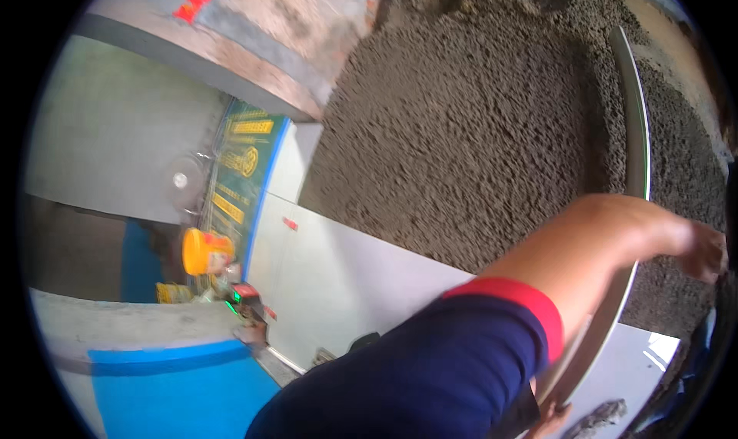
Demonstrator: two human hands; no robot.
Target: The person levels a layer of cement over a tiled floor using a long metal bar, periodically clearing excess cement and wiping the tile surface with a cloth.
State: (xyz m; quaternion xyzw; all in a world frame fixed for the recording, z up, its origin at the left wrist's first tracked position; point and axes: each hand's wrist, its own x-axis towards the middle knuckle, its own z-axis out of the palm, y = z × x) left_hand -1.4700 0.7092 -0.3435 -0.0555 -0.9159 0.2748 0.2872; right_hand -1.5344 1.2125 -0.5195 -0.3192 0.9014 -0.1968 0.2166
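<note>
A long, narrow grey straightedge (637, 143) stands on edge across rough, damp mortar (461, 124), its bend coming from the lens. My left arm, in a navy sleeve with a red cuff, crosses over it. Beyond it, my left hand (701, 253) hangs over the mortar at the far right; its fingers are smeared by motion. At the lower edge, the fingers of my right hand (552, 421) wrap round the straightedge's near end. Pale, glossy tiles (338, 277) border the mortar on the left. Another pale tile (642, 358) lies beside the near end.
A red and black device with a green light (247, 294) stands at the tiles' left edge. Behind it are a yellow bucket (201, 252) and a printed green sheet (240, 158). A blue sheet (181, 397) covers the lower left. A mortar lump (603, 417) sits on the near tile.
</note>
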